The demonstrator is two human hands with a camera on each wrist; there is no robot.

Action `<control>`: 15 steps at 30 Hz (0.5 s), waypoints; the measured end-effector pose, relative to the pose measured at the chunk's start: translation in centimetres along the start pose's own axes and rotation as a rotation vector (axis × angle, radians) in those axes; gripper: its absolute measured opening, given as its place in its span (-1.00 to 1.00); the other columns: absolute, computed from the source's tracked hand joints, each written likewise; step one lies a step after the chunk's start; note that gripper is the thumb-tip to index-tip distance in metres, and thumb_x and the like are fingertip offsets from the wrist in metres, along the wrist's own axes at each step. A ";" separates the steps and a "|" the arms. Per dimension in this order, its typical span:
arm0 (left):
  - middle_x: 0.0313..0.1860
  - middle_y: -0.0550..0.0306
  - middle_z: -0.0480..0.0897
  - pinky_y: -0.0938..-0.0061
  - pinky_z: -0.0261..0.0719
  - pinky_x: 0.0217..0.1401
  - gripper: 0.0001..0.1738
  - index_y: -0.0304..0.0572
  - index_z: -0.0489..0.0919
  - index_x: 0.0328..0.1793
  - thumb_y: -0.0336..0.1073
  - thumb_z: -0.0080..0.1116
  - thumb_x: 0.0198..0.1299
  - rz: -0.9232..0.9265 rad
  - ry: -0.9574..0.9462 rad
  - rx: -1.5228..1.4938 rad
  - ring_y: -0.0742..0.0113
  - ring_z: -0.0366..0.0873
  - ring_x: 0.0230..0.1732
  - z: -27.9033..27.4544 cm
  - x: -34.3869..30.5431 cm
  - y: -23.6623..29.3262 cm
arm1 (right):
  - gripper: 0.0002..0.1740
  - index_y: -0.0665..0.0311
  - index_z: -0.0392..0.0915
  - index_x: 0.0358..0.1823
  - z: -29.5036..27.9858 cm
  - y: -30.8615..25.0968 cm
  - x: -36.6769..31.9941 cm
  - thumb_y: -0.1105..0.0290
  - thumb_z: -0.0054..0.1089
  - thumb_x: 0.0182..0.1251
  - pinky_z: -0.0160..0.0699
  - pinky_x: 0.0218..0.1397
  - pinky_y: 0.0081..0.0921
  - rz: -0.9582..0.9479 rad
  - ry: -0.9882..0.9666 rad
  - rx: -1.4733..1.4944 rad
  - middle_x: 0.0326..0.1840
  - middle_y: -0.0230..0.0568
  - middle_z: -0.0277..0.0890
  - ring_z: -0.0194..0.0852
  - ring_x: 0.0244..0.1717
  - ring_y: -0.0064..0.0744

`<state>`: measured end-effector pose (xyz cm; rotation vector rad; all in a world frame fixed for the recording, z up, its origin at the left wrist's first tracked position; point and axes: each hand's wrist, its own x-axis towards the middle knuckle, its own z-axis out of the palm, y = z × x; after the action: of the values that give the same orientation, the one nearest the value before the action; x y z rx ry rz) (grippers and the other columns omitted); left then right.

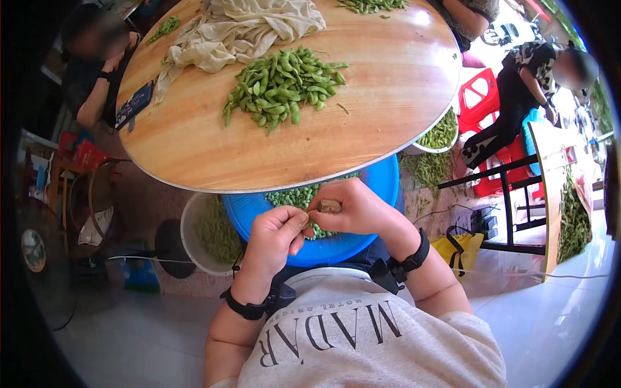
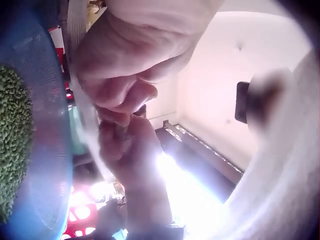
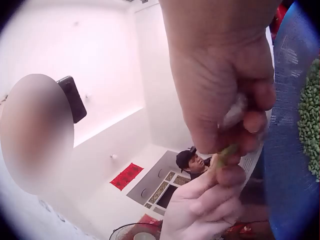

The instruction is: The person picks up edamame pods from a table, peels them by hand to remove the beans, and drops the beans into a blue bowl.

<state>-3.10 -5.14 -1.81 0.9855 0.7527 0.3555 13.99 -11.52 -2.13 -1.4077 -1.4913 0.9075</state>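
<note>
In the head view, the left hand (image 1: 275, 236) and right hand (image 1: 352, 207) meet over a blue basket (image 1: 391, 184) of shelled green beans (image 1: 294, 196). Between their fingertips is a green pod (image 3: 228, 155), clearest in the right wrist view; thumb and fingers of both hands pinch it. A small tan piece (image 1: 330, 205) shows among the right hand's curled fingers; what it is I cannot tell. The left wrist view has the left hand (image 2: 145, 50) above the right hand (image 2: 137, 160), fingers touching. A heap of green pods (image 1: 281, 87) lies on the round wooden table (image 1: 259, 155).
A crumpled cloth (image 1: 239, 29) and a dark phone (image 1: 134, 105) lie on the table. Left of the basket stands a pale bucket (image 1: 194, 226) with green matter. Red stools (image 1: 479, 97), a second bucket (image 1: 451, 143) and a yellow bag (image 1: 456, 251) are at the right. Several people are around.
</note>
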 end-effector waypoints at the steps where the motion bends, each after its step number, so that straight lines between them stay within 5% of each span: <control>1: -0.57 0.11 0.55 0.74 0.17 -0.72 -0.86 -0.31 0.52 -0.36 -0.37 0.07 0.19 0.002 -0.001 0.042 0.59 0.28 -0.75 0.0 0.1 -0.2 | -0.81 0.36 0.58 -0.44 0.1 0.3 0.0 0.39 0.21 -0.07 0.45 -0.46 -0.41 -0.005 -0.003 -0.019 -0.61 -0.05 0.47 0.47 -0.58 -0.22; 4: -0.54 0.11 0.56 0.72 0.24 -0.68 -0.89 -0.31 0.52 -0.33 -0.40 0.06 0.19 0.012 0.000 0.112 0.57 0.35 -0.70 0.1 -0.1 0.0 | -0.80 0.35 0.59 -0.42 0.6 0.7 -0.4 0.39 0.19 -0.10 0.47 -0.44 -0.37 0.104 0.036 -0.183 -0.59 0.02 0.46 0.49 -0.57 -0.16; 7: -0.50 0.09 0.57 0.70 0.33 -0.63 -0.90 -0.32 0.50 -0.26 -0.41 0.05 0.20 0.010 0.047 0.054 0.53 0.43 -0.64 -0.2 0.0 -0.3 | -0.81 0.36 0.59 -0.41 1.8 2.5 -1.1 0.37 0.19 0.00 0.42 -0.52 -0.47 0.145 0.277 -0.045 -0.63 -0.12 0.48 0.44 -0.64 -0.34; 10: -0.45 0.07 0.58 0.66 0.41 -0.57 -0.88 -0.33 0.48 -0.20 -0.41 0.04 0.20 0.041 0.085 0.009 0.49 0.49 -0.58 -0.6 0.2 -1.2 | -0.80 0.37 0.58 -0.41 1.6 2.1 -2.0 0.34 0.19 0.10 0.27 -0.62 -0.63 0.533 0.230 0.411 -0.67 -0.32 0.43 0.30 -0.70 -0.60; 15: -0.42 0.07 0.57 0.62 0.49 -0.49 -0.88 -0.34 0.47 -0.18 -0.46 0.06 0.17 0.126 0.090 0.175 0.46 0.52 -0.54 0.4 0.3 -1.8 | -0.81 0.35 0.55 -0.43 2.2 1.3 -2.0 0.34 0.17 0.13 0.10 -0.66 -0.73 0.535 0.133 0.677 -0.69 -0.45 0.35 0.17 -0.69 -0.73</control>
<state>-2.72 -6.11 -3.39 1.1919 0.8152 0.4507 12.42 -13.29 -4.37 -1.3134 -0.5963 1.4434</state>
